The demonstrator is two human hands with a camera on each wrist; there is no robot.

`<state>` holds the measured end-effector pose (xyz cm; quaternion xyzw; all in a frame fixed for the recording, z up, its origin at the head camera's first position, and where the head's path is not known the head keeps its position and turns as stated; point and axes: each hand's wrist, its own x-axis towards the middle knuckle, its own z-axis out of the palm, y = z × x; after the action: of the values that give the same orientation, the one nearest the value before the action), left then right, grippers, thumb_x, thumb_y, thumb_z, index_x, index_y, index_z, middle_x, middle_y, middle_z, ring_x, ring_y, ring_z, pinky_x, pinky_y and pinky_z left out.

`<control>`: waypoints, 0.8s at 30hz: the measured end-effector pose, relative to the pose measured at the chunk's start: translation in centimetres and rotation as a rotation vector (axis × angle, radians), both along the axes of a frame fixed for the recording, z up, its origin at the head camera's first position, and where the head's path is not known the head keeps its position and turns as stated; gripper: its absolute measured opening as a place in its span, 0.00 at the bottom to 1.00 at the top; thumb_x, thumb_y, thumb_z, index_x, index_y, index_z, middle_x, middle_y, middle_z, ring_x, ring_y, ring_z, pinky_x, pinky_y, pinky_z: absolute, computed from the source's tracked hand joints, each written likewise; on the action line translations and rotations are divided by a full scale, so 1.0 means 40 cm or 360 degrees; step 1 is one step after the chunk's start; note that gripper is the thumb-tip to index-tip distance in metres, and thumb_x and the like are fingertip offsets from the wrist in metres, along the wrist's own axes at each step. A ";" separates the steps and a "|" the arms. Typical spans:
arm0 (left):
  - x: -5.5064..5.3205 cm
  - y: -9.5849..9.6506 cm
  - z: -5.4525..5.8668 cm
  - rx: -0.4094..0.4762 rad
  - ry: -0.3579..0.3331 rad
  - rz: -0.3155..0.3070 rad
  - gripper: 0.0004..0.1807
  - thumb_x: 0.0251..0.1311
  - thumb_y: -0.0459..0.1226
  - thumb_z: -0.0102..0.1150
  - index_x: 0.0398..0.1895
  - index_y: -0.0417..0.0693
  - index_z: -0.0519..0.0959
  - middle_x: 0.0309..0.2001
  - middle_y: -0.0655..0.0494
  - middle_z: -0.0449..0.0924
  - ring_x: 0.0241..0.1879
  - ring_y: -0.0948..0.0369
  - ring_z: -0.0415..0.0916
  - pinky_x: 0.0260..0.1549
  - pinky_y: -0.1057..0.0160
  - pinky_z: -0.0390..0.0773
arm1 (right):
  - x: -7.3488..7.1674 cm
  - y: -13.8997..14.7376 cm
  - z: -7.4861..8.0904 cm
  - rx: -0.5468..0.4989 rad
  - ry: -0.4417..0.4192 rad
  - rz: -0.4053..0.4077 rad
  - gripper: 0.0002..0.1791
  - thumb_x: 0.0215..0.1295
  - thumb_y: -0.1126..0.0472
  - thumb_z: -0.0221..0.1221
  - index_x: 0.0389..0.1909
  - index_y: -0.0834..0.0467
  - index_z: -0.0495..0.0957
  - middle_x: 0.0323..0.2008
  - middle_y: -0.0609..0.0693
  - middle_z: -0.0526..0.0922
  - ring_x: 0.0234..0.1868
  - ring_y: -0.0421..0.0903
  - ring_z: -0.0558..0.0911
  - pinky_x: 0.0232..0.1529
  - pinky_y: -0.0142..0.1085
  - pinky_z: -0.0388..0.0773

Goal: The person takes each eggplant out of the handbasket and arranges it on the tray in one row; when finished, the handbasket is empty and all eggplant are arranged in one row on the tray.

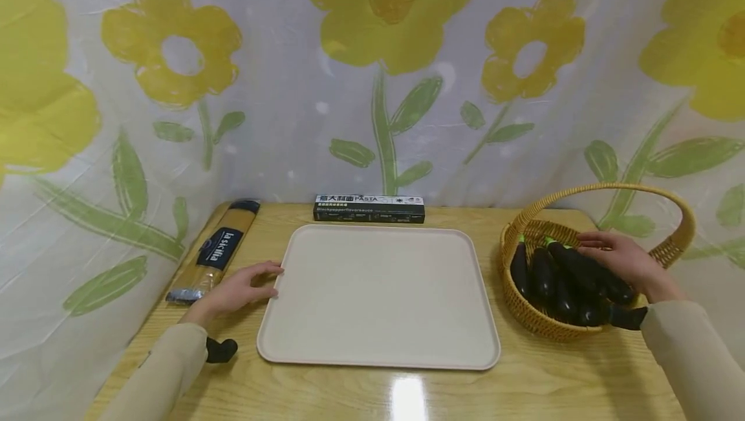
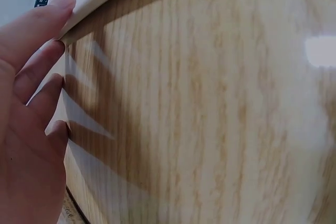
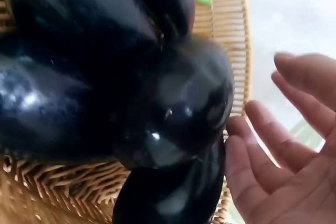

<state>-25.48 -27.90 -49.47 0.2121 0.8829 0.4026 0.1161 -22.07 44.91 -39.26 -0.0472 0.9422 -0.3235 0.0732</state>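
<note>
My left hand point(image 1: 247, 285) lies at the left edge of a pale rectangular tray point(image 1: 378, 295), its fingertips at the rim. From the left wrist view, the thumb point(image 2: 63, 2) overlaps the tray's rim, and the other fingers are spread and loosely bent beside it. A wicker basket point(image 1: 526, 321) with a tall handle holds several dark eggplants point(image 1: 544, 272). Above the basket's right side is my right hand point(image 1: 623, 259). In the right wrist view its fingers point(image 3: 283, 153) are spread and loosely bent close to the eggplants, grasping none; whether the fingertips touch one I cannot tell.
A packet of spaghetti point(image 1: 218, 249) lies on the table left of the tray. Behind the tray sits a black and white pasta box point(image 1: 369, 209). A flower-printed curtain point(image 1: 273, 149) hangs along the back edge of the wooden table point(image 1: 326, 395).
</note>
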 end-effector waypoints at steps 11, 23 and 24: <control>0.001 -0.001 0.005 -0.0028 0.0035 -0.0021 0.26 0.62 0.41 0.65 0.61 0.40 0.74 0.67 0.34 0.64 0.70 0.34 0.51 0.65 0.33 0.52 | -0.020 -0.006 0.008 0.0107 -0.0016 0.0197 0.28 0.74 0.57 0.52 0.65 0.74 0.65 0.56 0.75 0.74 0.54 0.69 0.76 0.47 0.54 0.80; -0.006 -0.005 -0.003 -0.0055 0.0081 0.0006 0.27 0.61 0.42 0.66 0.61 0.41 0.75 0.65 0.38 0.69 0.67 0.39 0.59 0.65 0.36 0.58 | -0.018 -0.028 0.017 0.0358 0.0084 0.0344 0.26 0.64 0.60 0.64 0.56 0.74 0.72 0.45 0.70 0.79 0.47 0.67 0.79 0.42 0.56 0.79; -0.006 -0.005 -0.003 -0.0060 0.0085 -0.0003 0.27 0.62 0.42 0.65 0.61 0.41 0.75 0.65 0.38 0.69 0.67 0.38 0.59 0.64 0.36 0.59 | -0.019 -0.028 0.016 0.0370 0.0085 0.0358 0.27 0.63 0.59 0.64 0.56 0.74 0.73 0.44 0.69 0.80 0.46 0.65 0.79 0.42 0.55 0.79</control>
<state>-25.72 -28.09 -49.61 0.2214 0.8929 0.3800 0.0968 -22.84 43.80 -38.62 -0.1523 0.9637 -0.2006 0.0889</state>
